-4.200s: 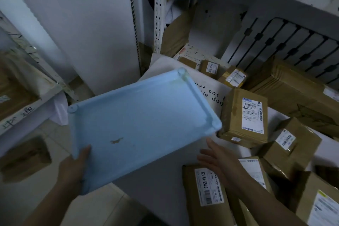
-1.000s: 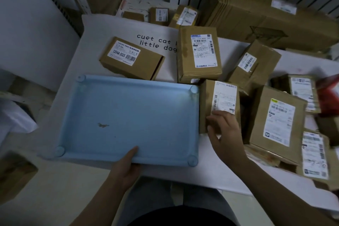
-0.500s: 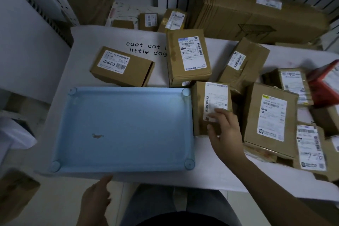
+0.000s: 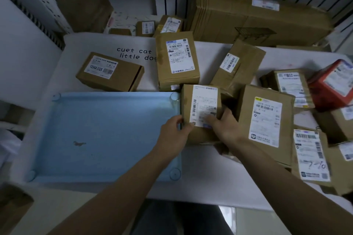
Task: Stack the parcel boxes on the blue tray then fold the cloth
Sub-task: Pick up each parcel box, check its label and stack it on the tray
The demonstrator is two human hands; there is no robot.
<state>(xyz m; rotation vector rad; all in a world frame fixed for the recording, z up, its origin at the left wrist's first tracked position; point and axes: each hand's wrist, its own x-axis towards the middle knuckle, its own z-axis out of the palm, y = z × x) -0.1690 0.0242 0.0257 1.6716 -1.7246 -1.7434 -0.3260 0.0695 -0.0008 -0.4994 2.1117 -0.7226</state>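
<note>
Resting on the white cloth just beside the right edge of the blue tray, a brown parcel box is gripped from both sides. The left hand curls round its left edge, reaching across the tray's corner, and the right hand clasps its right side, fingers lying over the label. The tray holds no boxes. More labelled boxes crowd the cloth behind and to the right, among them a red box.
</note>
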